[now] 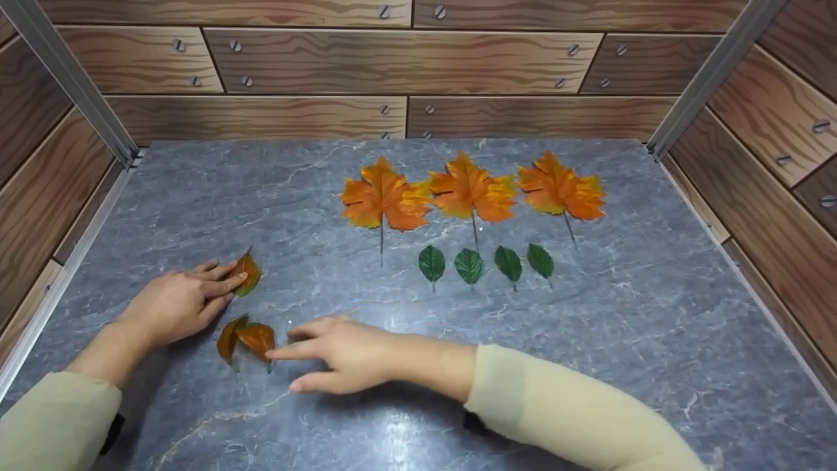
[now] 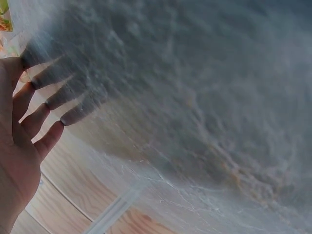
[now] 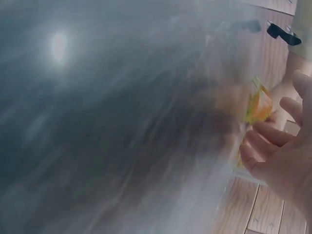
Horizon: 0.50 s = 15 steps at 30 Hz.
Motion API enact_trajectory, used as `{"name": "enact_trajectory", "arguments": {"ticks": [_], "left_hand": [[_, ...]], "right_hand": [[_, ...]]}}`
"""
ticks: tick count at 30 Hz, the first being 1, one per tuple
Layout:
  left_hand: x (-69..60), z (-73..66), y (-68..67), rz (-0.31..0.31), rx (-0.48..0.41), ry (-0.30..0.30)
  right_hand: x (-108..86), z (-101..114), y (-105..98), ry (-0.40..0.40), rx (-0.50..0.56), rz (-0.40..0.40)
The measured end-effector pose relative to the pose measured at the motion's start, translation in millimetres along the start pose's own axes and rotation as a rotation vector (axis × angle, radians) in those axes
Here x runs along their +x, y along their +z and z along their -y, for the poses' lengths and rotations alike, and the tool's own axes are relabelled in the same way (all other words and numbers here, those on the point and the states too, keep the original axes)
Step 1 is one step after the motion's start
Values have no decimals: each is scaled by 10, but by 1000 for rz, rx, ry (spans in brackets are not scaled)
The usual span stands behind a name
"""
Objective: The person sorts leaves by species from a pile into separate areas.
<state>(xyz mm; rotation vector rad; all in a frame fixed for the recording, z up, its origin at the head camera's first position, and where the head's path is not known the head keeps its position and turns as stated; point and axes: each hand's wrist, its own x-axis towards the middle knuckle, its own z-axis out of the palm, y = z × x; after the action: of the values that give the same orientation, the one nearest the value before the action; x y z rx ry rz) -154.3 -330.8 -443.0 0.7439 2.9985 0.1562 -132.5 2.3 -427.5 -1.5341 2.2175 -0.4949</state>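
Note:
My left hand (image 1: 173, 306) rests flat at the left of the table, its extended fingers touching a small orange-green leaf (image 1: 250, 267). In the left wrist view that hand (image 2: 27, 131) has its fingertips on the table surface. Below the leaf lie two brown-orange leaves, one narrow (image 1: 226, 340) and one broader (image 1: 259, 336), their edges overlapping. My right hand (image 1: 350, 356) reaches in from the right with its fingers spread. Its index fingertip is at the broader leaf's edge; whether they touch I cannot tell. An orange-yellow leaf (image 3: 261, 105) shows beyond the fingers in the right wrist view.
Three orange maple leaves (image 1: 382, 196) with stems stand in a row at the back of the grey marbled table (image 1: 628, 327). Several small green leaves (image 1: 469, 266) line up in front of them. Wood-patterned walls (image 1: 405, 62) and metal posts (image 1: 713, 78) bound the table.

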Motion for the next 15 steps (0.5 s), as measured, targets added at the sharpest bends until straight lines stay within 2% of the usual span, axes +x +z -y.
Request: {"name": "enact_trajectory", "arguments": {"ticks": [8,15], "left_hand": [[11,13,4,6,-12,-8],[1,13,19,-12,-14,6]], "right_hand": [[236,101,143,52,-140,37],[302,139,182,80,-231,34]]}}
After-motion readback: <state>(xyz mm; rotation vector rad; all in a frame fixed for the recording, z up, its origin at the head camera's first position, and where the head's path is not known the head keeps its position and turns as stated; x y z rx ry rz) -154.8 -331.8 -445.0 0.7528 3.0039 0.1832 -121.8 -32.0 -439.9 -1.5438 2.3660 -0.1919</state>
